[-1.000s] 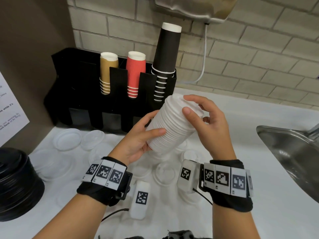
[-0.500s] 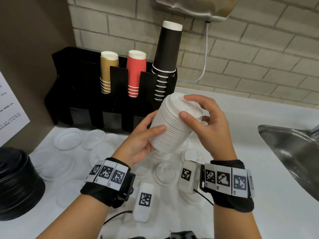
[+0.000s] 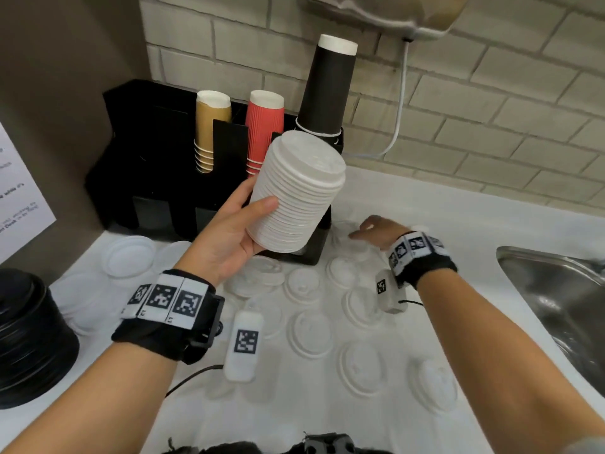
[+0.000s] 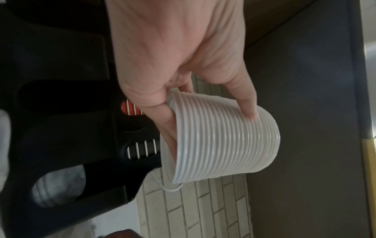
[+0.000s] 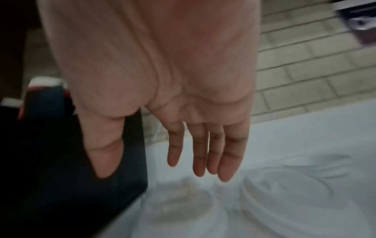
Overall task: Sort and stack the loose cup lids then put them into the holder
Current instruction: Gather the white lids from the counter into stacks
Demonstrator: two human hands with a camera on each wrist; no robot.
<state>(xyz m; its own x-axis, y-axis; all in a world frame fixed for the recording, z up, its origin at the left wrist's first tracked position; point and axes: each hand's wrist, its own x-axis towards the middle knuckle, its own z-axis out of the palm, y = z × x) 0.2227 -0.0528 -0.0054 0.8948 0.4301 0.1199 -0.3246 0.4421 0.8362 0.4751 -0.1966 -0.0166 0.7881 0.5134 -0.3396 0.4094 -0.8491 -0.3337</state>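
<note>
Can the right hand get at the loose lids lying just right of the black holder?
Probably yes. The right hand is open over the loose lids beside the holder, and nothing lies between them. The left hand holds the lid stack up and clear.

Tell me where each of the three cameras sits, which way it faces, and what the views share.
Head: worn on the head, facing forward and down at the counter; shows both forearms, the left hand gripping the white lid stack, and the right hand over loose lids.
Left wrist: looks along the left palm at the fingers round the lid stack, black holder behind.
Right wrist: looks along the open right palm, fingers straight above loose lids; blurred.
Shared: the lid stack appears in head and left wrist; the brick wall in all.
</note>
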